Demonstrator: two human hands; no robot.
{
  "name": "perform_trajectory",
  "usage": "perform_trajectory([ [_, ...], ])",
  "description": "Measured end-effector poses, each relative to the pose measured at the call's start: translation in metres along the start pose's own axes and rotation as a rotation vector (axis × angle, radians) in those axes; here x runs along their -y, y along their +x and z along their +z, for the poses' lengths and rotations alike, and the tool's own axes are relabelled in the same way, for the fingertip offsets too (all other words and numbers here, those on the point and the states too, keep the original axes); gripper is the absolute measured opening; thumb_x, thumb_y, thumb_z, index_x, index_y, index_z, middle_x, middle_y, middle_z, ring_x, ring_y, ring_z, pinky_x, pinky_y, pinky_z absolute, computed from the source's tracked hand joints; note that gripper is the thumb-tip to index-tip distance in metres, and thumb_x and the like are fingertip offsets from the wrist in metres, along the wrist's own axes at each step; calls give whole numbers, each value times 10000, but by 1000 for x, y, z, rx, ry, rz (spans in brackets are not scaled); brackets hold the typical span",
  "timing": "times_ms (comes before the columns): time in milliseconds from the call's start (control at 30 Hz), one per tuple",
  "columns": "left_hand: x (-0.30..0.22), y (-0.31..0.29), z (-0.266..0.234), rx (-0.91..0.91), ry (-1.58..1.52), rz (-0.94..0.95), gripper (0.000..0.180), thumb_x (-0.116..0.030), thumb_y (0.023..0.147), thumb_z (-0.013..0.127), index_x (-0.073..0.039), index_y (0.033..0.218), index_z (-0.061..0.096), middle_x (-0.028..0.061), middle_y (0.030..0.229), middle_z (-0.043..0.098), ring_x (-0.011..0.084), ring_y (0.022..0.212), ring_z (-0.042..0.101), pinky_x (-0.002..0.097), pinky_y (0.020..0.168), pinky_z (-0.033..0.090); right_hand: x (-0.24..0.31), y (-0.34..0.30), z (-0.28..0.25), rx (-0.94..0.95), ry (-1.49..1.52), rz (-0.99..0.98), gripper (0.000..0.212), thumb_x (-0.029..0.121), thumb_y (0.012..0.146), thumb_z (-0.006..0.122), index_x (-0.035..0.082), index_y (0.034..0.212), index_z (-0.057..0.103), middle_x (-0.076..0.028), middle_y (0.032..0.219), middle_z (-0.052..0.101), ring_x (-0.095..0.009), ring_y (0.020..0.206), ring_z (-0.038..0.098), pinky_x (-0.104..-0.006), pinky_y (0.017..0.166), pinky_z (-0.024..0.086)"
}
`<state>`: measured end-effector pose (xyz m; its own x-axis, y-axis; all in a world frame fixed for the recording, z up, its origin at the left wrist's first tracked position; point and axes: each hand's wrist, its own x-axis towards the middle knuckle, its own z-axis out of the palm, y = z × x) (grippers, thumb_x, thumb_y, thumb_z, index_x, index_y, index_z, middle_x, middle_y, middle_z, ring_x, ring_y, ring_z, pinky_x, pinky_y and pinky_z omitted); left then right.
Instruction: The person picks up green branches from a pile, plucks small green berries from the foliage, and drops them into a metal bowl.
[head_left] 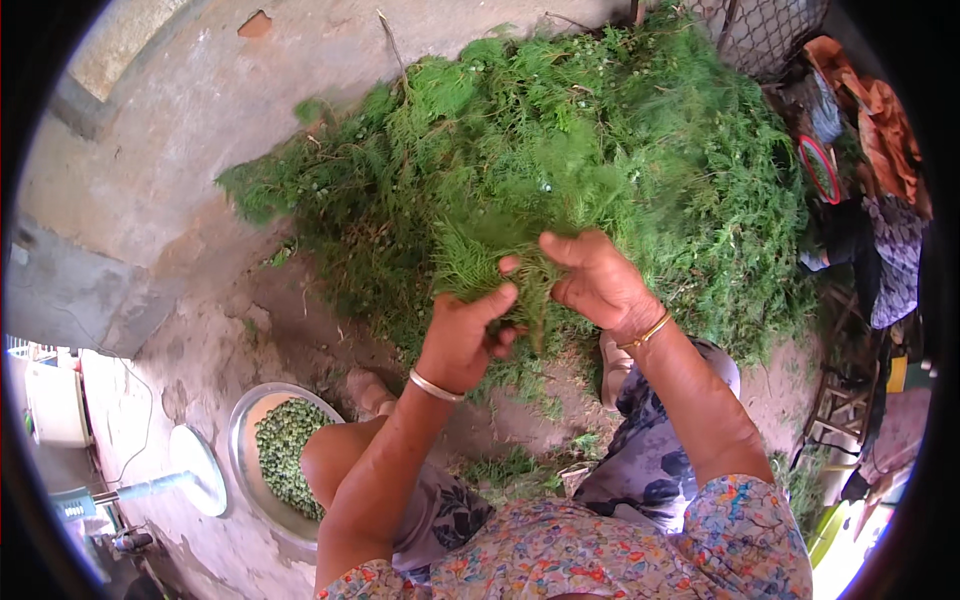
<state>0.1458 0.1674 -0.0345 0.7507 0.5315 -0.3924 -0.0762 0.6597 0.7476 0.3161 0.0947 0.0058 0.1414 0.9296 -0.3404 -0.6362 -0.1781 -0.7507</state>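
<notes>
Sprig [472, 258] is held in the left hand [460, 335] above the near edge of a broad green pile [700, 190]. It is pinched between the left thumb and curled fingers; on the right hand [605, 285], thumb and forefinger are parted just beside it, and whether anything is pinched by the other fingers cannot be told. The step in hand is judged to be the picking of berries from the greenery. For the next move, a firm left hold and a fine right pinch would be called for, with anything picked then to be carried to the basin [244, 470]. That container, partly hidden by the left knee [332, 460], is part filled with small green berries [285, 450]; bare bottom is shown at its left.
</notes>
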Motion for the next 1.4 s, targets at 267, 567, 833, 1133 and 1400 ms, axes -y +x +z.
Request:
perform_trajectory([
  [267,10,30,-47,-27,-340,-122,308,-185,959,397,41,1115,536,161,1033,633,251,932,625,372,852,504,-3,5,-11,90,-133,34,497,37,801,677,-205,1154,425,-231,1004,605,-299,888,645,-344,731,573],
  [567,-15,4,-14,-199,-12,100,138,-83,870,597,47,839,633,62,715,612,136,522,546,263,461,443,-10,8,-5,-171,-653,63,590,375,809,701,-129,1079,555,-175,899,638,-251,799,654,-329,691,564],
  [833,-6,4,-1,48,617,292,113,-43,858,571,30,920,631,0,725,604,50,527,510,182,463,387,-21,8,1,-67,-850,87,313,192,827,673,-96,937,616,-113,815,635,-147,685,609,-280,568,529],
  [1133,-7,1,-9,-292,727,549,111,-46,804,661,19,885,621,36,710,614,59,540,514,203,480,411,-25,6,0,-132,-835,-70,112,38,787,611,-74,793,602,-32,636,559,-70,583,472,-270,469,388],
  [1400,-5,-1,-4,-107,1013,632,147,-84,809,669,44,834,600,51,696,610,79,605,545,224,514,432,-38,11,-14,23,-802,-274,73,14,755,603,-55,736,586,6,588,514,-41,585,428,-263,482,359],
])
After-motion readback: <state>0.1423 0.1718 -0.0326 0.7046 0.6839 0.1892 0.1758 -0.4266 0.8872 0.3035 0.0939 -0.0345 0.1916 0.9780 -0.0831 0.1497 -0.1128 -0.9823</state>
